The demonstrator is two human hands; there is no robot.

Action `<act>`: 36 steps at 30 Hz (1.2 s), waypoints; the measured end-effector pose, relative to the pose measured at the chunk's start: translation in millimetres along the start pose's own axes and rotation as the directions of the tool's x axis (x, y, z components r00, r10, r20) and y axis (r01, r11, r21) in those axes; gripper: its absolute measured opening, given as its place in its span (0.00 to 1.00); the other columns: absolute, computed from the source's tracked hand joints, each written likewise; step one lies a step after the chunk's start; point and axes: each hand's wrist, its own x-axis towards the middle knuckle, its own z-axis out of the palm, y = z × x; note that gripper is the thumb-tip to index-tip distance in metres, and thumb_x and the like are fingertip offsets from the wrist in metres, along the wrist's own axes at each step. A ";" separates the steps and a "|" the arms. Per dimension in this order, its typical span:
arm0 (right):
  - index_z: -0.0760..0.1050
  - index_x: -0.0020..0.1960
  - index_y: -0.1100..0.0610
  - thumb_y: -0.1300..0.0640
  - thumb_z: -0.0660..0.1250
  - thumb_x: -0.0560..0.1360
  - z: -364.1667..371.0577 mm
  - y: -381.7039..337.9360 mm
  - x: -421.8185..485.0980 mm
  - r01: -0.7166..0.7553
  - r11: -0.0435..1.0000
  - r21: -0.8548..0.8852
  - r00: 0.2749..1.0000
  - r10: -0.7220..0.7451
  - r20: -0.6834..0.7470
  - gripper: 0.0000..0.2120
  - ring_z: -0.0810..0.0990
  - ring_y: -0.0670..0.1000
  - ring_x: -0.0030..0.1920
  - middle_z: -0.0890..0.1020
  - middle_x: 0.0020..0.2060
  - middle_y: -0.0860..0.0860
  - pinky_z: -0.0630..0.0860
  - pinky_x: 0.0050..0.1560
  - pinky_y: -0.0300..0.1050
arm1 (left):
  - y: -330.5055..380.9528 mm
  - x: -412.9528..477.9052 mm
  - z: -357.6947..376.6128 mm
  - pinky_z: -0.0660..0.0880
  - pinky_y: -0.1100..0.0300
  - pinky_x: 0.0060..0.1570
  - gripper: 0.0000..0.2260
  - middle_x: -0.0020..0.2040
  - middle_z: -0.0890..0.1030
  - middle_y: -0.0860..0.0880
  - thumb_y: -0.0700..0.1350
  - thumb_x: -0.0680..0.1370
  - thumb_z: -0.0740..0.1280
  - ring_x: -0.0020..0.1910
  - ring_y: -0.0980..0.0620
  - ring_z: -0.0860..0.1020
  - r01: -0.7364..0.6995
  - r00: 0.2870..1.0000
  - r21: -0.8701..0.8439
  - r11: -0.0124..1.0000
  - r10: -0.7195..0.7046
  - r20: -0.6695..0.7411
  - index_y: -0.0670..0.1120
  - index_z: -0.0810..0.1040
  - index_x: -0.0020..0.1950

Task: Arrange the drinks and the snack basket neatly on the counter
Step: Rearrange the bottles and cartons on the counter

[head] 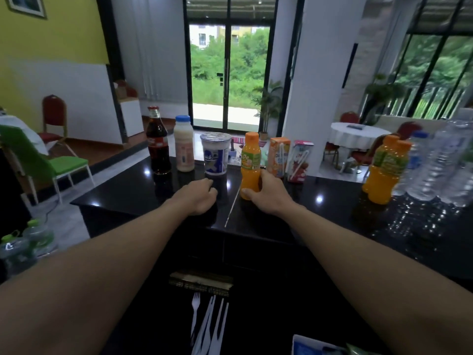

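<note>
A black counter (332,190) is seen, with a row of drinks set along its far edge: a cola bottle (157,144), a milk bottle (183,147), a cup (215,155), an orange bottle (250,160), an orange carton (279,156) and a pink carton (299,160). Water bottles (445,160) are crowded at the right end. No snack basket can be seen.

The orange bottle is stood on the counter between the cup and the orange carton, near both. It is held low down by the right hand (268,193), with thumb and fingers wrapped round its bottom half. The left hand (199,196) is rested on the counter just in front of the cup. Its fingers are curled in and nothing is seen in it.

The step is judged to be setting this bottle in line. It should be moved gently, kept flat on its bottom, with even gaps left on both sides. It should be let go only when steady. The carton beside it could be knocked.

The bottle is upright. Its long line runs straight up and down, with the cap (251,136) on top and the label turned to the person.
</note>
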 end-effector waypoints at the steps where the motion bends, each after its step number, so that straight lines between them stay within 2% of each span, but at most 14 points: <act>1: 0.71 0.61 0.52 0.49 0.75 0.74 -7.8 7.0 -5.1 -0.003 1.000 0.003 1.000 0.003 -0.012 0.20 0.75 0.48 0.52 0.76 0.52 0.47 0.70 0.52 0.43 | 9.4 1.2 3.5 0.69 0.48 0.66 0.20 0.71 0.73 0.42 0.51 0.81 0.54 0.68 0.41 0.72 -0.018 1.000 0.007 1.000 0.018 0.006 0.45 0.72 0.70; 3: 0.69 0.58 0.49 0.49 0.75 0.74 -24.9 21.9 -15.4 -0.026 1.000 0.005 0.999 0.026 -0.032 0.19 0.74 0.48 0.51 0.75 0.52 0.47 0.69 0.51 0.42 | 26.8 3.6 10.2 0.70 0.48 0.64 0.18 0.68 0.75 0.42 0.52 0.81 0.54 0.66 0.41 0.74 -0.070 0.998 0.017 0.997 0.069 0.010 0.45 0.74 0.65; 5: 0.69 0.60 0.48 0.48 0.75 0.74 -42.3 38.2 -25.4 -0.063 0.998 0.011 0.996 0.064 -0.055 0.20 0.74 0.48 0.51 0.75 0.52 0.46 0.69 0.51 0.42 | 43.8 6.5 16.7 0.72 0.48 0.59 0.15 0.63 0.78 0.43 0.53 0.81 0.54 0.61 0.41 0.76 -0.115 0.993 0.008 0.993 0.115 0.018 0.47 0.74 0.56; 8: 0.71 0.64 0.50 0.48 0.76 0.74 -66.2 61.9 -39.3 -0.098 0.995 0.007 0.988 0.098 -0.116 0.23 0.75 0.48 0.52 0.77 0.54 0.47 0.70 0.51 0.41 | 71.4 12.6 28.0 0.72 0.48 0.59 0.15 0.63 0.78 0.43 0.53 0.81 0.54 0.61 0.42 0.76 -0.188 0.982 -0.002 0.982 0.188 0.030 0.46 0.74 0.55; 10: 0.71 0.63 0.50 0.48 0.76 0.73 -81.0 76.3 -48.3 -0.114 0.993 0.005 0.982 0.113 -0.151 0.23 0.75 0.48 0.52 0.77 0.53 0.47 0.69 0.47 0.38 | 91.0 18.1 36.1 0.72 0.48 0.58 0.14 0.63 0.77 0.43 0.54 0.82 0.53 0.61 0.42 0.75 -0.230 0.972 0.009 0.973 0.230 0.044 0.46 0.72 0.54; 14: 0.73 0.63 0.54 0.49 0.77 0.73 -108.1 101.2 -64.4 -0.144 0.989 0.014 0.968 0.144 -0.206 0.22 0.78 0.50 0.51 0.79 0.52 0.49 0.73 0.50 0.42 | 130.7 29.5 53.3 0.69 0.48 0.65 0.23 0.70 0.73 0.44 0.56 0.82 0.53 0.68 0.43 0.72 -0.307 0.948 0.008 0.952 0.306 0.085 0.44 0.71 0.69; 16: 0.74 0.62 0.55 0.51 0.77 0.73 -121.2 112.1 -70.6 -0.163 0.987 0.012 0.957 0.161 -0.242 0.22 0.80 0.50 0.50 0.81 0.51 0.49 0.76 0.50 0.43 | 150.5 34.5 62.4 0.68 0.46 0.67 0.23 0.70 0.73 0.45 0.57 0.82 0.52 0.69 0.43 0.70 -0.350 0.932 0.000 0.937 0.348 0.104 0.46 0.71 0.70; 19: 0.74 0.57 0.55 0.50 0.77 0.73 -140.5 128.7 -80.5 -0.204 0.979 -0.016 0.935 0.190 -0.300 0.18 0.79 0.49 0.46 0.81 0.47 0.49 0.74 0.43 0.40 | 178.4 41.4 72.9 0.64 0.49 0.70 0.25 0.74 0.69 0.45 0.56 0.83 0.53 0.73 0.44 0.66 -0.389 0.915 -0.016 0.921 0.389 0.109 0.44 0.67 0.75; 21: 0.74 0.54 0.55 0.50 0.77 0.73 -153.1 140.4 -86.7 -0.241 0.969 -0.050 0.912 0.209 -0.353 0.17 0.79 0.51 0.45 0.81 0.47 0.52 0.75 0.44 0.44 | 193.9 46.1 77.7 0.61 0.50 0.71 0.26 0.77 0.65 0.45 0.57 0.83 0.53 0.76 0.45 0.63 -0.415 0.903 -0.031 0.909 0.416 0.104 0.44 0.63 0.78; 24: 0.74 0.57 0.54 0.48 0.77 0.72 -169.7 154.2 -94.8 -0.308 0.950 -0.060 0.878 0.259 -0.403 0.20 0.79 0.51 0.47 0.80 0.49 0.51 0.72 0.45 0.43 | 210.2 51.9 87.8 0.58 0.49 0.75 0.27 0.79 0.62 0.46 0.56 0.84 0.52 0.77 0.45 0.60 -0.429 0.896 -0.046 0.902 0.431 0.110 0.44 0.60 0.80; 28: 0.74 0.62 0.56 0.46 0.79 0.70 -176.8 166.0 -96.9 -0.366 0.931 -0.001 0.818 0.321 -0.477 0.26 0.78 0.51 0.51 0.79 0.53 0.51 0.73 0.49 0.44 | 216.0 56.4 105.1 0.55 0.47 0.75 0.27 0.79 0.62 0.46 0.58 0.83 0.50 0.76 0.44 0.61 -0.419 0.907 0.084 0.904 0.411 0.094 0.46 0.60 0.80; 36: 0.71 0.61 0.56 0.47 0.80 0.69 -174.3 168.0 -92.9 -0.452 0.885 0.115 0.694 0.430 -0.578 0.28 0.75 0.51 0.53 0.78 0.58 0.53 0.72 0.50 0.45 | 210.2 67.3 111.5 0.54 0.47 0.75 0.29 0.82 0.53 0.48 0.60 0.83 0.44 0.79 0.45 0.54 -0.432 0.900 0.179 0.884 0.408 0.156 0.49 0.52 0.81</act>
